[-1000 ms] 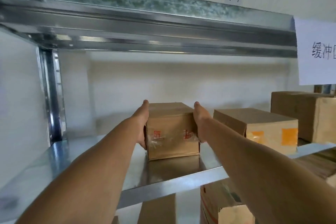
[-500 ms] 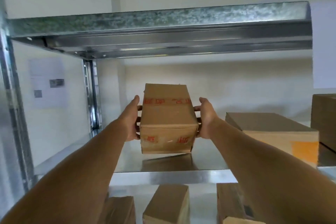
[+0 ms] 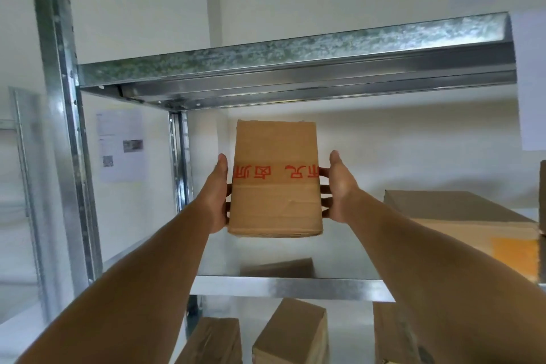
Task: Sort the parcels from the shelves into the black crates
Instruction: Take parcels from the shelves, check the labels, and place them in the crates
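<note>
A small brown cardboard parcel (image 3: 274, 180) with a strip of red-printed tape across it hangs in the air in front of the metal shelf (image 3: 283, 287). My left hand (image 3: 217, 198) grips its left side and my right hand (image 3: 338, 189) grips its right side, fingers curled round behind it. The parcel is tilted so its taped face points at me, clear of the shelf board. No black crate is in view.
A larger parcel (image 3: 461, 221) with an orange label lies on the same shelf at the right. Several parcels (image 3: 292, 334) sit on the shelf below. A steel upright (image 3: 63, 133) stands at the left, and the upper shelf beam (image 3: 295, 53) runs overhead.
The parcel has come up off the shelf board and toward me, tilting so its taped face shows. Both hands stayed on its sides. The view has pulled back from the shelf.
</note>
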